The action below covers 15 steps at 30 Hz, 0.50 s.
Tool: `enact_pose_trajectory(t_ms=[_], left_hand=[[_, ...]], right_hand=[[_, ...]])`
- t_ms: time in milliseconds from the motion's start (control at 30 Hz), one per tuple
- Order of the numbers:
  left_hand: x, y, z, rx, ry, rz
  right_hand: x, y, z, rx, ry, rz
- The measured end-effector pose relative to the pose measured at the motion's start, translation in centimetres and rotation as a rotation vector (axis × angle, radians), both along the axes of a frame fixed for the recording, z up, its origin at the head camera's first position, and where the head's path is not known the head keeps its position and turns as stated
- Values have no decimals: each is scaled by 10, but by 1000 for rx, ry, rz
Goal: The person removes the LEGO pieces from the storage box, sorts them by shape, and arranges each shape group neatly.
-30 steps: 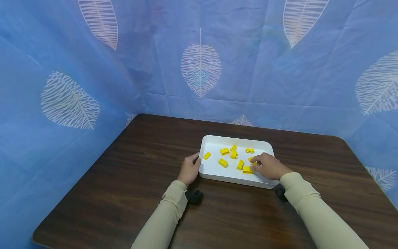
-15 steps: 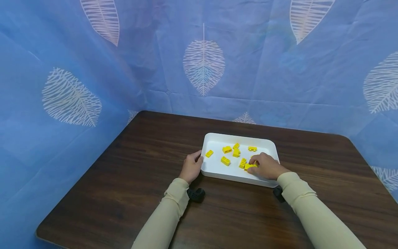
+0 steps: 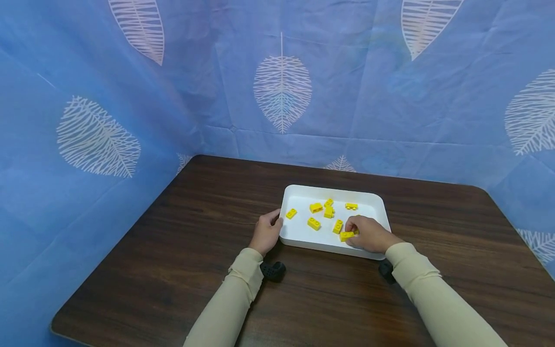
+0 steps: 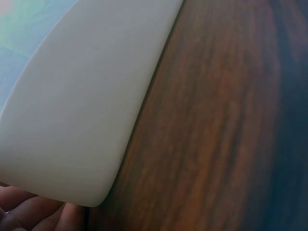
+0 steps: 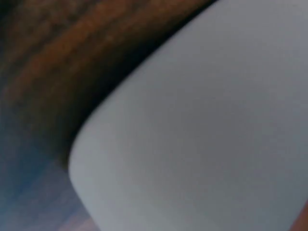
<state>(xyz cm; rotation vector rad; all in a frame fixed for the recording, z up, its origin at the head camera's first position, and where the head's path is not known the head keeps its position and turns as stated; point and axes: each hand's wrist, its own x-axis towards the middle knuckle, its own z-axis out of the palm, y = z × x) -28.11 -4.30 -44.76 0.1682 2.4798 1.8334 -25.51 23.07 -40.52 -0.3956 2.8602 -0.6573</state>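
A shallow white tray [image 3: 303, 241] holds several small yellow toy bricks. My left hand [image 3: 266, 234] rests against the tray's left end, its fingers and thumb near the front corner. In the left wrist view its fingers [image 4: 38, 211] lie beside the tray's outer wall [image 4: 91, 106]. My right hand [image 3: 368, 234] reaches over the tray's right part and pinches a yellow toy brick [image 3: 346, 236] between thumb and fingers. Another bit of yellow shows by those fingers, mostly hidden. The right wrist view is filled by the tray's wall [image 5: 192, 120], so the pinched brick is out of sight there.
Loose yellow bricks lie about the tray, one close left of the right hand [image 3: 337, 226], others at the middle [image 3: 314, 223], back right [image 3: 351, 206] and left end [image 3: 291, 213]. The dark wooden table [image 3: 173, 270] carries the tray. A blue leaf-patterned cloth [image 3: 347, 96] hangs behind.
My right hand has come down onto the near brick, and its thumb and fingers have closed on it. My left hand stays at the tray's end. The head view has shifted slightly.
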Motion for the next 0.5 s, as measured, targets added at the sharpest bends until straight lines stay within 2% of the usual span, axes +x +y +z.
enact_pose_trajectory(t_ms=[133, 267, 500], left_hand=[[1, 1, -1, -3, -4, 5], [2, 1, -1, -2, -13, 12], [1, 2, 1, -6, -15, 30]], right_hand=[[3, 1, -2, -20, 19, -5], [11, 0, 4, -68, 67, -21], [43, -24, 21, -135, 171, 15]])
